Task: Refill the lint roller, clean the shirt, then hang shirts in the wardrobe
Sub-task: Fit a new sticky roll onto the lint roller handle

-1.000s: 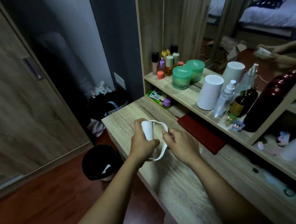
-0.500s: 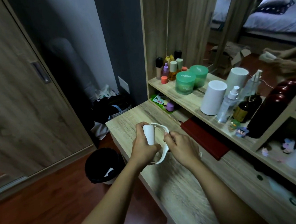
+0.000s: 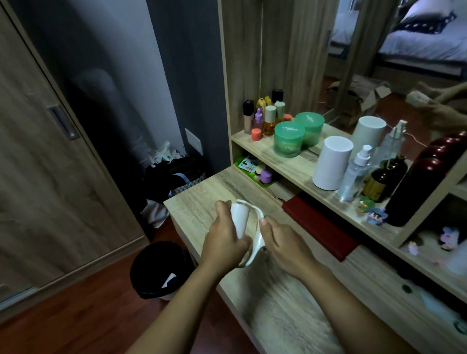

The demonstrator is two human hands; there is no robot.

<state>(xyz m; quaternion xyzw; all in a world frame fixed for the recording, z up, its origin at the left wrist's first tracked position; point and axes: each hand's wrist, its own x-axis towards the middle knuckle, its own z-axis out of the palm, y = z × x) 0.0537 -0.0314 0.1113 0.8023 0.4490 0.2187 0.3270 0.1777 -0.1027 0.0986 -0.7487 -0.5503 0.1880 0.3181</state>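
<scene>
Both hands hold a white lint roller above the wooden dressing table (image 3: 284,315). My left hand (image 3: 223,241) grips the white paper roll (image 3: 240,219), which stands tilted slightly. My right hand (image 3: 284,245) grips the curved white handle frame (image 3: 257,239), thumb up along it. The frame arches over the top of the roll. No shirt is in view. The wardrobe's wooden sliding door (image 3: 24,170) fills the left side and is shut.
A black waste bin (image 3: 161,268) stands on the floor left of the table. Bags (image 3: 174,177) lie in the corner. The shelf (image 3: 306,169) holds bottles, green jars and a white cylinder. A red book (image 3: 318,222) lies on the table beside the hands. A mirror is behind.
The hands and roller stay in nearly the same place. The view has shifted slightly, and the roll looks a little more tilted inside the frame.
</scene>
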